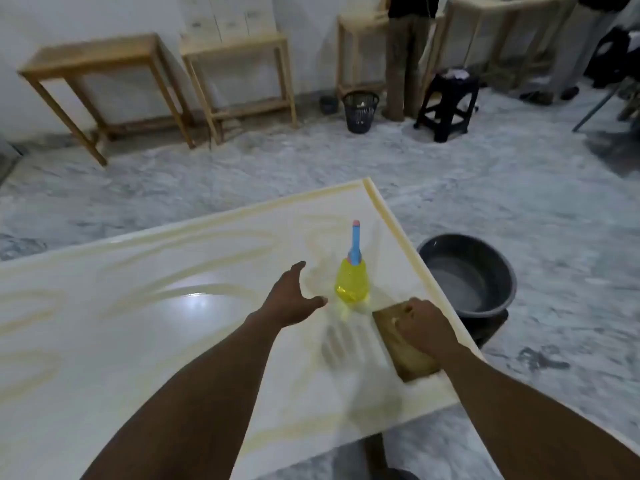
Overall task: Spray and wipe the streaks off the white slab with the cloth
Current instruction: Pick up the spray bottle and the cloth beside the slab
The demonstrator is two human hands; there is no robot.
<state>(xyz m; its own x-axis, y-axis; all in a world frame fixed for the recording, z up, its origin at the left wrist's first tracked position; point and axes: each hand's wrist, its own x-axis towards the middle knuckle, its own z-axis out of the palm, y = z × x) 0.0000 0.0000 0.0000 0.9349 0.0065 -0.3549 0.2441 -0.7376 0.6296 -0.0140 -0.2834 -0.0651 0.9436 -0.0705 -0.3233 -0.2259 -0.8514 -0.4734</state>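
The open left hand point(294, 299) should wrap the yellow spray bottle point(351, 284) squarely around its body; the right hand point(424, 327) grips the tan cloth point(401, 355).

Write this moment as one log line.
left hand: open beside yellow plastic spray bottle | right hand: holds brown cloth | white slab: streaked

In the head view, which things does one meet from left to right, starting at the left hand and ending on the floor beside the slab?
In order: left hand → spray bottle → right hand holding the cloth → black basin on the floor.
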